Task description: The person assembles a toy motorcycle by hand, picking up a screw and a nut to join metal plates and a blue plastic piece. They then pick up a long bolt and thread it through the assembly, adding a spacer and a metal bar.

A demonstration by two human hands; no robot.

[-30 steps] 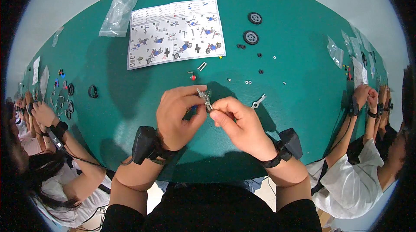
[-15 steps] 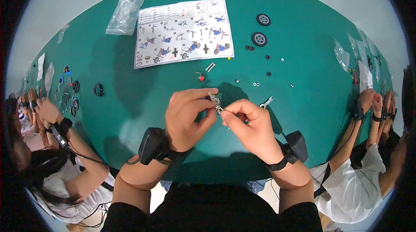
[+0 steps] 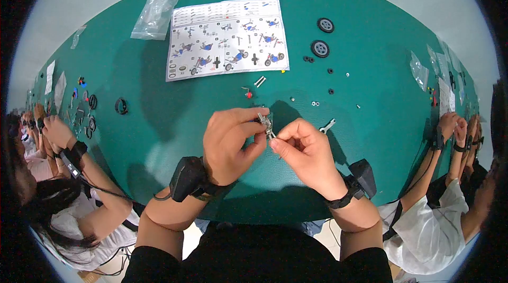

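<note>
My left hand (image 3: 233, 143) is closed, gripping a small silver metal toy assembly (image 3: 266, 122) between thumb and fingers. My right hand (image 3: 307, 157) pinches at the lower end of that assembly with thumb and forefinger. A thin metal rod shows just below the right fingertips; its kind is mostly hidden. On the table beside the right hand lies a small open-ended wrench (image 3: 328, 126). Ahead of my hands are long silver screws (image 3: 259, 82) and a small red part (image 3: 248, 94) with a metal piece attached.
A printed instruction sheet (image 3: 227, 63) lies ahead, beside a clear plastic bag (image 3: 157, 12). Two wheels (image 3: 320, 48), black rings (image 3: 330, 91) and small nuts (image 3: 315, 103) lie to the right on the green table (image 3: 370, 140). Co-workers' arms (image 3: 106, 172) are at both sides.
The table and its items have shifted slightly in view. Both hands stay together at the metal assembly, with the right fingers slightly lower and the assembly tilted a little differently.
</note>
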